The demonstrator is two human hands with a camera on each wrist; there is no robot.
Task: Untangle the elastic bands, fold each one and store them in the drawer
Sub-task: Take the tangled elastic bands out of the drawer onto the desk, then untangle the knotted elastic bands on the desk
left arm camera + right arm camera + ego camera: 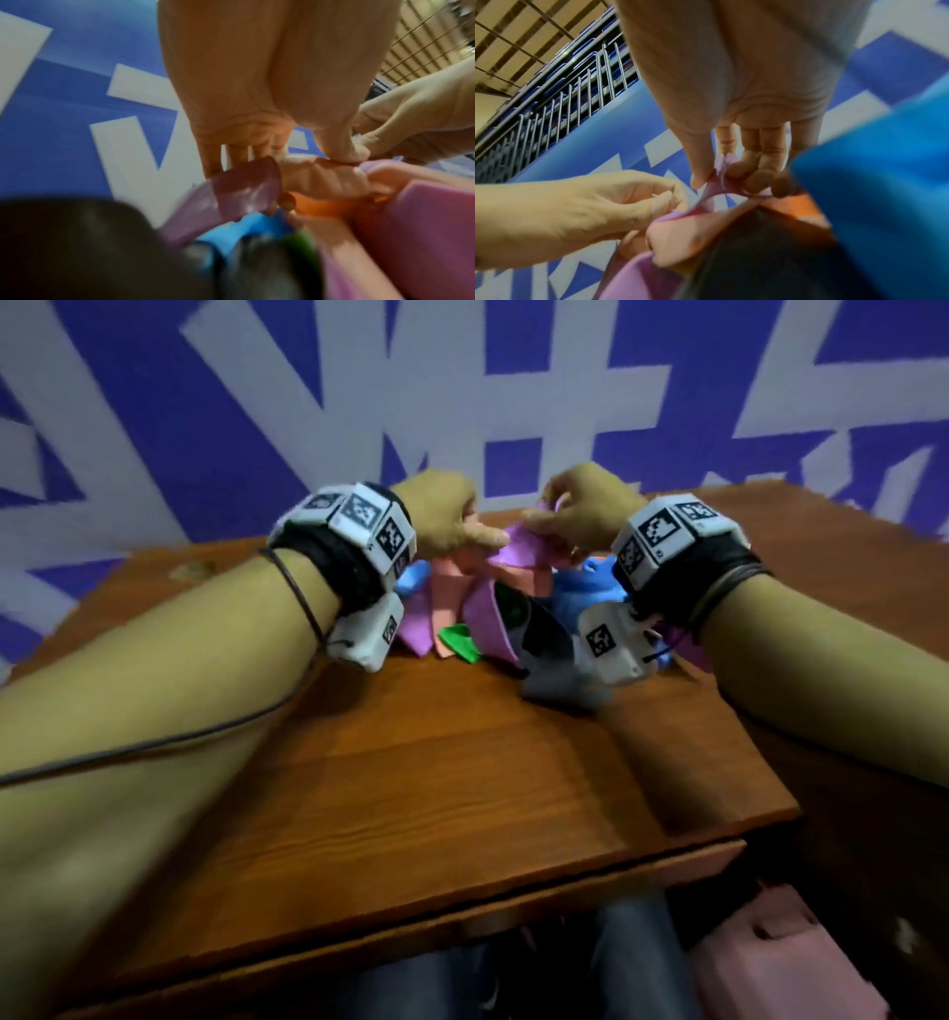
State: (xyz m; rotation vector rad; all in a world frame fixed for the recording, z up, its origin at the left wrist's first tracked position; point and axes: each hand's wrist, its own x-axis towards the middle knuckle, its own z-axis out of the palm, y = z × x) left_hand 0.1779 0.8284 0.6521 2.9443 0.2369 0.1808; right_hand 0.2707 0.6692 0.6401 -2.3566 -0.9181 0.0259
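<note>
The scene is viewed by the head camera from above and behind the forearms, facing forward and down across the worktop toward its far edge and the blue-and-white wall. The tangle of bands near that far edge is seen from a moderate distance. The left wrist view is taken from under the left hand, very close, facing along the palm and upward to the wall. The right wrist view is set likewise beneath the right hand. The tangle, the wall and the opposite hand are shared by both wrist views.
</note>
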